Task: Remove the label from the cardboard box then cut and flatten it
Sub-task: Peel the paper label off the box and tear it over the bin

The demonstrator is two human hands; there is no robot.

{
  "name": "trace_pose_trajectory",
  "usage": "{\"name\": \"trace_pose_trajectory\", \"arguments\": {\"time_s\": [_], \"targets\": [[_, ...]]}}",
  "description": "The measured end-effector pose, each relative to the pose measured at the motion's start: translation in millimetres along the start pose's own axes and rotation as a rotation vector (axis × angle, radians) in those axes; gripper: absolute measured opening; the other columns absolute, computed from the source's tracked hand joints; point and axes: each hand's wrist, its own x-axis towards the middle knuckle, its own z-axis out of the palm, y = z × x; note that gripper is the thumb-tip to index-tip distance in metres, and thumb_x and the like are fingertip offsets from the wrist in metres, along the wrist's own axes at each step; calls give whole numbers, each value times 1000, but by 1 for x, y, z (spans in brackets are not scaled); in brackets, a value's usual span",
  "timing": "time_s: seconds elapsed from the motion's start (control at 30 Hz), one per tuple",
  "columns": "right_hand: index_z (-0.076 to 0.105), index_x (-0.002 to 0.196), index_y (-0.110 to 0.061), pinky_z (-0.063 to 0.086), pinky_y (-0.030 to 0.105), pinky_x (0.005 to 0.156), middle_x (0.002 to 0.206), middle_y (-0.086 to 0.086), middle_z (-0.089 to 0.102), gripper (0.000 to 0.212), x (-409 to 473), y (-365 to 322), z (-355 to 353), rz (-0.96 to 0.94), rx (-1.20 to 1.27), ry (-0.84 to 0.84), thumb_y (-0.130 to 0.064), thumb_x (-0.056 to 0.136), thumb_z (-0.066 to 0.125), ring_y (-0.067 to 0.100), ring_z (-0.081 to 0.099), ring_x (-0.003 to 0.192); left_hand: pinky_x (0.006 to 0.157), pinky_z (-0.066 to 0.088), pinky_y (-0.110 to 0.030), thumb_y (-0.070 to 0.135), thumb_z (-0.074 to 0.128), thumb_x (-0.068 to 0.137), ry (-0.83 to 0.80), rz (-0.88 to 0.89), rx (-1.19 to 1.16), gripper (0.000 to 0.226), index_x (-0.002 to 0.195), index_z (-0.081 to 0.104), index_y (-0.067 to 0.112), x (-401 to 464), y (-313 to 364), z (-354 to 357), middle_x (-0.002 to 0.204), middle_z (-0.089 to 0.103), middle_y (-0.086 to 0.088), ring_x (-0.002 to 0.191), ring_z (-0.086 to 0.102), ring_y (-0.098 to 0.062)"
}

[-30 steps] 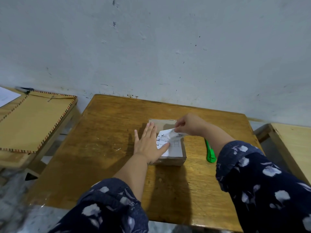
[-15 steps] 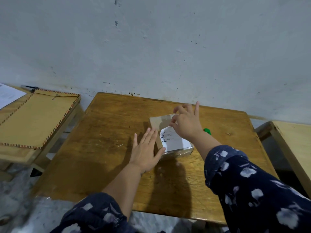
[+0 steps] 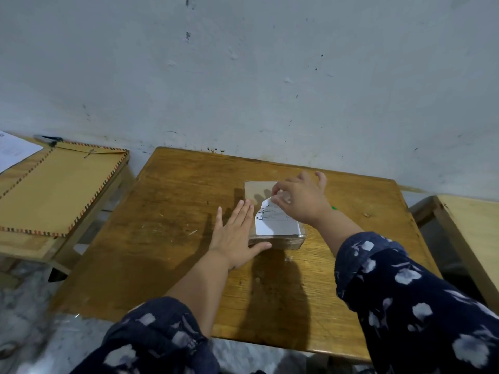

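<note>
1. The cardboard box (image 3: 261, 190) sits a little right of the frame's centre on the wooden desk (image 3: 172, 217), with its white label (image 3: 278, 224) on the top face, toward the lower edge of the box.
2. My left hand (image 3: 235, 236) lies flat with straight fingers against the left side of the box, thumb along its near bottom corner; its grip is open and holds nothing. Half a second ago it lay in much the same place.
3. My right hand (image 3: 302, 201) reaches over the box from the right, and its grip pinches the label's upper left corner, which now curls up off the cardboard. Half a second ago that label lay flatter under spread fingers.
4. A second ago the label was lifted and crumpled further down, with my left thumb on it.
5. A bit of the green tool (image 3: 333, 208) peeks out just right of my right wrist; a second ago much more of it showed.
6. At the left of the frame lies a brown envelope (image 3: 56, 190) on another desk.
</note>
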Motion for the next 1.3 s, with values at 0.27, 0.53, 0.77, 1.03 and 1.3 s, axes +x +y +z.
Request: {"name": "trace_pose_trajectory", "arguments": {"time_s": [0.27, 0.53, 0.77, 1.03, 1.3], "targets": [[69, 97, -36, 19, 43, 93, 90, -12, 67, 19, 3, 7, -2, 185, 115, 42, -45, 90, 54, 17, 41, 104, 116, -9, -53, 65, 36, 88, 4, 7, -49, 91, 151, -10, 17, 5, 4, 0, 159, -17, 4, 144, -19, -11], [71, 86, -34, 20, 42, 87, 82, -12, 65, 11, -1, 7, -15, 307, 169, -25, -38, 88, 61, 17, 37, 106, 113, -13, -52, 62, 34, 91, -27, 2, 35, 88, 151, -11, 16, 6, 8, -6, 159, -18, 1, 145, -18, -14], [68, 78, -32, 20, 39, 86, 66, -14, 59, 14, -17, 23, -25, 506, 227, -58, -39, 88, 61, 12, 51, 82, 114, -12, -53, 62, 31, 92, -36, 3, 66, 87, 151, -11, 15, 5, 9, -7, 159, -19, -1, 145, -19, -16], [68, 78, -31, 23, 37, 86, 71, -14, 64, 12, -38, 34, -24, 684, 366, 25, -40, 86, 64, 3, 43, 67, 113, -12, -53, 63, 29, 92, -46, 8, 80, 86, 150, -12, 14, 7, 9, -6, 158, -21, -2, 145, -19, -17], [62, 65, -27, 30, 40, 97, 73, -7, 62, 21, -62, 40, -29, 977, 569, 190, -35, 85, 65, 20, 56, 89, 114, -11, -55, 62, 29, 92, -61, 17, 97, 87, 150, -12, 13, 6, 9, -10, 159, -19, -4, 145, -17, -19]]}}
